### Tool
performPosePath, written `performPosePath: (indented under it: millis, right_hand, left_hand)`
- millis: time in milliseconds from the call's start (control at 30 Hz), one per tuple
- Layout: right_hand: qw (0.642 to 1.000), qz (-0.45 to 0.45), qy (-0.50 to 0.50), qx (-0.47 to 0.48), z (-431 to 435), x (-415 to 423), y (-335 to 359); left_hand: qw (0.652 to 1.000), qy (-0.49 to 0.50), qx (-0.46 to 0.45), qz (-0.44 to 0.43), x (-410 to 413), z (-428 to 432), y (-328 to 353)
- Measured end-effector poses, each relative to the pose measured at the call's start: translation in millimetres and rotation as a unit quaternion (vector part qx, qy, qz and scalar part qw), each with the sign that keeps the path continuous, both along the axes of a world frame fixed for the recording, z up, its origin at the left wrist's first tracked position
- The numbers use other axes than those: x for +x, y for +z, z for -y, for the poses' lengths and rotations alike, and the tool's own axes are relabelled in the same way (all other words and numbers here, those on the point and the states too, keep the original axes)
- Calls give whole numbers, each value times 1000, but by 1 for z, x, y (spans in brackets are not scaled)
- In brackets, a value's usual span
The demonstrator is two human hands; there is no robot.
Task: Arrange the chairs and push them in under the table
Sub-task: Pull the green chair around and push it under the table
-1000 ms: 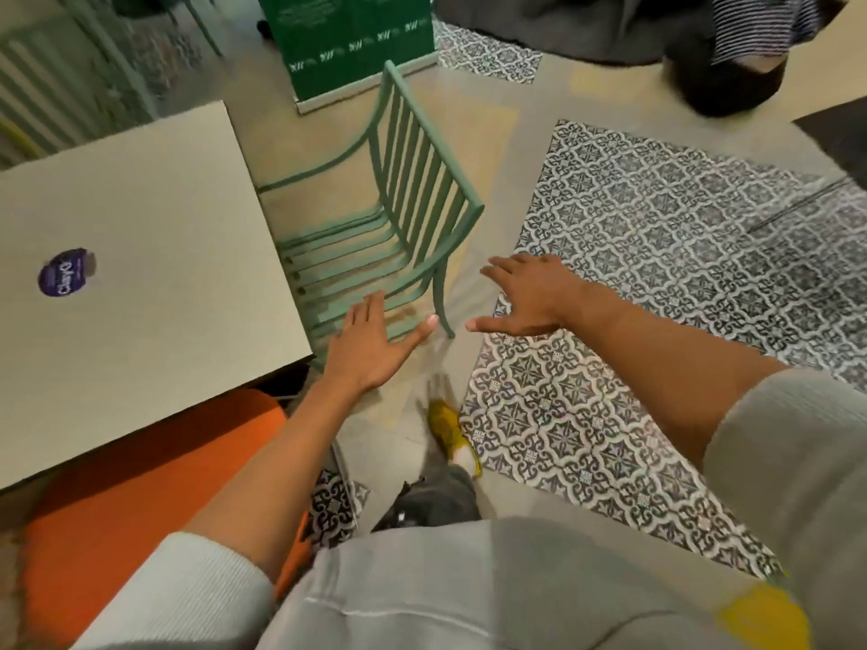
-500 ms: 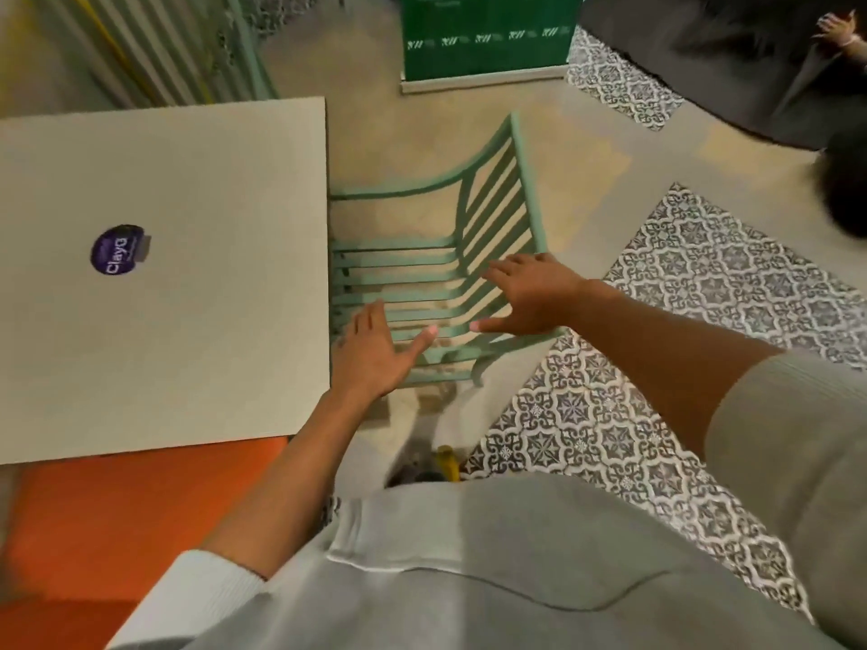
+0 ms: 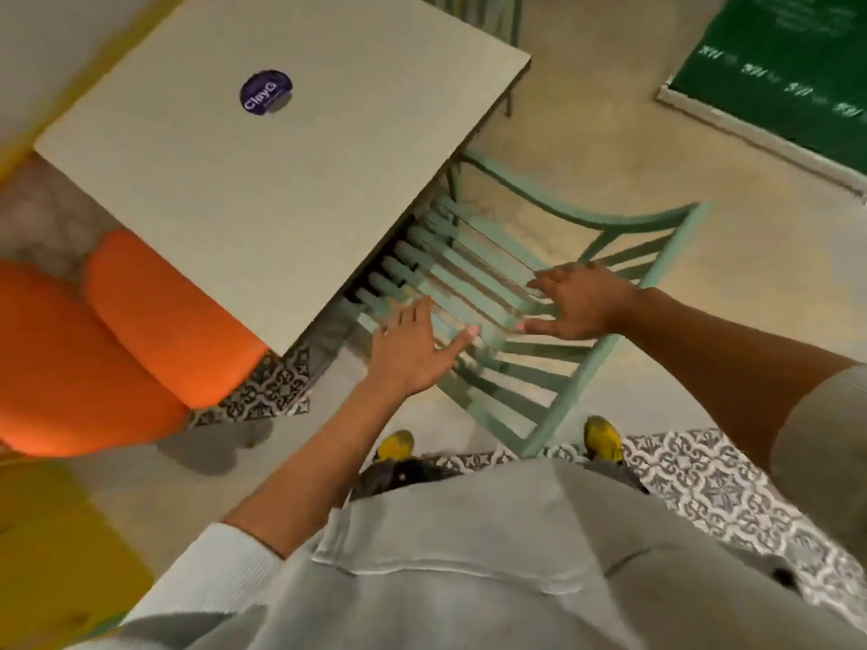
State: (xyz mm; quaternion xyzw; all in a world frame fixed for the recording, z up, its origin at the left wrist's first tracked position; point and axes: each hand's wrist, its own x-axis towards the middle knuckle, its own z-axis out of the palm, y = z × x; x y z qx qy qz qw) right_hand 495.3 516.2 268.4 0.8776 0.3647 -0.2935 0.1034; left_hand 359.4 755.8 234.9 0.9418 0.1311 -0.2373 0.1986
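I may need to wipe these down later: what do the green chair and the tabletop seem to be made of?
The green chair looks like painted metal: thin slats and curved tubular arms in an even matte mint coat, though painted wood is possible. The tabletop looks like beige laminate board: a flat, matte, thin-edged slab bearing a purple sticker.

Green slatted chair (image 3: 492,283) sits with its seat front tucked under the beige table (image 3: 262,180). Left hand (image 3: 413,354) and right hand (image 3: 581,302) are both spread flat above the slats, thumbs nearly meeting. Orange cushion (image 3: 117,340) sits beside the table.
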Motion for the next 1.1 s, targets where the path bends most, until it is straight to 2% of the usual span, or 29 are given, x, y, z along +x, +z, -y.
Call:
performPosePath:
  millis: [167,400,700,833,1000,1100]
  right_hand:
    - [991,10,122,45,90,38,-11]
    - [978,31,192,71,169,92,-3]
    - [968,25,248,22,165,112,-48]
    - [971,29,238,15,168,101,-70]
    - [964,30,265,11,167,113,-67]
    - [961,14,275,20,166,123,-72]
  left_hand:
    - [989,148,-5,-24,-21,114,-3]
    - [983,183,-3,-33,-23,229,1]
    - [958,264,-57,-97,-7,264,-34]
    - [958,277,-15,-69,-6,267,-45]
    - [960,270,0,-81,-1,269,-40]
    - [961,258,48,-81,6,272,-46]
